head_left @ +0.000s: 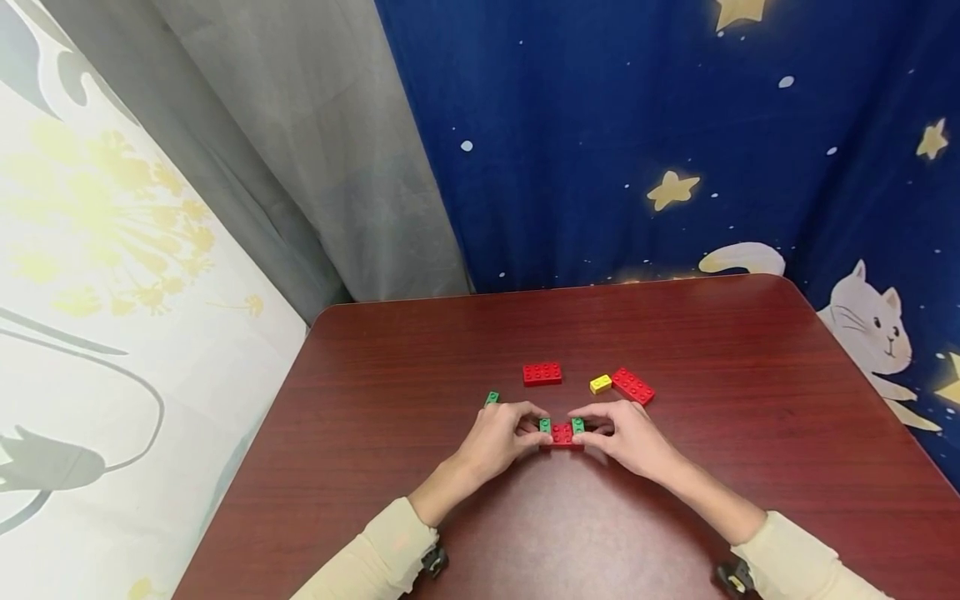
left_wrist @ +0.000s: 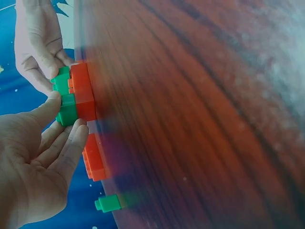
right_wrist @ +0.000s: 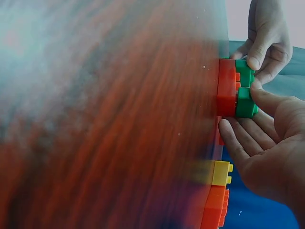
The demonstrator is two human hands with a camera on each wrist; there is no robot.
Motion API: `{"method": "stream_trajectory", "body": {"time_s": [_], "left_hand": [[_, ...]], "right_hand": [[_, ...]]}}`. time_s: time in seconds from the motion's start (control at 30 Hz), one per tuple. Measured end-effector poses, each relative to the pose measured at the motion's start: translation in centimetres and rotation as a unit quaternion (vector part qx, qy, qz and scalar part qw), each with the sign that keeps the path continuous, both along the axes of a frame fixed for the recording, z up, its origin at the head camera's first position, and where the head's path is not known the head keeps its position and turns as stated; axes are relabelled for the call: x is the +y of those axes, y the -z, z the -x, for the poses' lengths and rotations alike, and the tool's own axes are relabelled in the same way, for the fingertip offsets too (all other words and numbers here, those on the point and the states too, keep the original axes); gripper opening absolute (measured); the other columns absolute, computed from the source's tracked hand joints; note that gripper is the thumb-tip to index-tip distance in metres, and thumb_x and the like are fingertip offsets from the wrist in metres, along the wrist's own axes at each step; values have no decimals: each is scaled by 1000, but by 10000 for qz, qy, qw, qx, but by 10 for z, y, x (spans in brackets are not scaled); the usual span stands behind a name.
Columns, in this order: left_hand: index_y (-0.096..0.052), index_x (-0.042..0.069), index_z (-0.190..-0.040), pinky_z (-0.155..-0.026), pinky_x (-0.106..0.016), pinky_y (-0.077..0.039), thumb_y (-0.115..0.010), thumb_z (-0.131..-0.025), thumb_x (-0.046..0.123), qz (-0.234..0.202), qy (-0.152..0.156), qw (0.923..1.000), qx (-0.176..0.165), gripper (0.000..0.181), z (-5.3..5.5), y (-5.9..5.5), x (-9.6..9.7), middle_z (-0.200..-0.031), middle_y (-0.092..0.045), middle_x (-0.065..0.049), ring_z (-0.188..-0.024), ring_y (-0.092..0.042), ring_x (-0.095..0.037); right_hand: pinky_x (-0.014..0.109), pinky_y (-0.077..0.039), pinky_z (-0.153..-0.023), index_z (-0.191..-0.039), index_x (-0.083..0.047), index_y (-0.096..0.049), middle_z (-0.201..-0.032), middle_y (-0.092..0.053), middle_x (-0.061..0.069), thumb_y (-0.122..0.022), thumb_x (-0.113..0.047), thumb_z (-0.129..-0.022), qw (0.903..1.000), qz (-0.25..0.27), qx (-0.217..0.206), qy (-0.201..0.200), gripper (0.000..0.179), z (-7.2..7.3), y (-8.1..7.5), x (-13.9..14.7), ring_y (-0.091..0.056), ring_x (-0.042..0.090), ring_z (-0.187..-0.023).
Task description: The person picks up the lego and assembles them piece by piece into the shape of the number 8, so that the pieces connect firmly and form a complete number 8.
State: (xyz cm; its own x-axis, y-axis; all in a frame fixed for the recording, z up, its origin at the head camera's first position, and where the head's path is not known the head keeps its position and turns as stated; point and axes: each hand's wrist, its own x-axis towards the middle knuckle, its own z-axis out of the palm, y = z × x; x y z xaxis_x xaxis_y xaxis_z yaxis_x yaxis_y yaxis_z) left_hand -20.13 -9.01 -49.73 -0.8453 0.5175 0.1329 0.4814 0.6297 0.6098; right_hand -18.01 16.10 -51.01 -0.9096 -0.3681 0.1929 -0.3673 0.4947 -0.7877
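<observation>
A red building brick (head_left: 562, 435) lies on the table with a small green brick on top at each end. My left hand (head_left: 504, 437) pinches the left green brick (head_left: 545, 426) between thumb and fingers. On the other side my right hand (head_left: 622, 437) pinches the right green brick (head_left: 577, 426). Red studs show in the gap between the two green bricks. In the left wrist view, the left thumb rests against its green brick (left_wrist: 66, 109), which sits on the red brick (left_wrist: 85, 95). The right wrist view shows the right fingers around the other green brick (right_wrist: 245, 102).
Behind the hands lies a second red brick (head_left: 542, 374). A yellow brick (head_left: 601, 384) stands next to a third, slanted red brick (head_left: 633, 387) at right. Another green brick (head_left: 492, 398) is just beyond the left hand. Curtains hang past the table's (head_left: 420, 350) far edge.
</observation>
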Motion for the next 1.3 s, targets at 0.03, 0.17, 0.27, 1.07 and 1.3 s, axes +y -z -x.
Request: {"method": "stream_trajectory", "body": {"time_s": [0.03, 0.17, 0.27, 1.07, 1.3], "left_hand": [[-80, 12, -117, -73, -15, -56, -87, -91, 29, -3, 6, 10000, -2, 32, 0, -1, 0, -94, -79, 6, -79, -68, 8], [-80, 12, -117, -73, -14, -56, -87, -90, 29, 14, 22, 10000, -6, 33, 0, -2, 1, -95, -79, 4, -79, -69, 6], [-79, 12, -118, -73, -14, -56, -87, -89, 30, 63, 0, 10000, -20, 35, -1, -3, 0, -96, -79, 3, -79, -69, 6], [-81, 13, -115, -72, -18, -58, -88, -90, 26, -15, -21, 9995, 301, 29, 6, 2, -4, -90, -79, 6, -78, -71, 5], [-81, 13, -114, -71, -18, -58, -88, -90, 25, -29, -22, 9998, 197, 28, 5, 2, -3, -88, -79, 6, -78, -71, 5]], "right_hand": [[26, -61, -75, -122, -3, -79, -109, -79, 8, -85, -17, -93, 10000, -11, 20, -1, 33, 0, -1, 0, -77, 13, -90], [26, -61, -74, -120, -2, -79, -108, -80, 8, -85, -15, -93, 10000, -33, 84, -28, 31, 1, -2, 0, -77, 15, -91], [27, -62, -75, -120, -2, -79, -108, -79, 9, -85, -15, -92, 10000, -14, 56, -42, 32, 0, -1, 0, -77, 16, -91], [29, -62, -77, -119, -3, -80, -110, -79, 9, -85, -16, -93, 9998, -199, 85, 18, 29, 8, -5, -6, -77, 17, -95], [37, -64, -84, -119, 1, -79, -112, -78, 12, -84, -14, -93, 9993, -53, -368, 17, 30, 8, -7, -7, -77, 22, -100]]}}
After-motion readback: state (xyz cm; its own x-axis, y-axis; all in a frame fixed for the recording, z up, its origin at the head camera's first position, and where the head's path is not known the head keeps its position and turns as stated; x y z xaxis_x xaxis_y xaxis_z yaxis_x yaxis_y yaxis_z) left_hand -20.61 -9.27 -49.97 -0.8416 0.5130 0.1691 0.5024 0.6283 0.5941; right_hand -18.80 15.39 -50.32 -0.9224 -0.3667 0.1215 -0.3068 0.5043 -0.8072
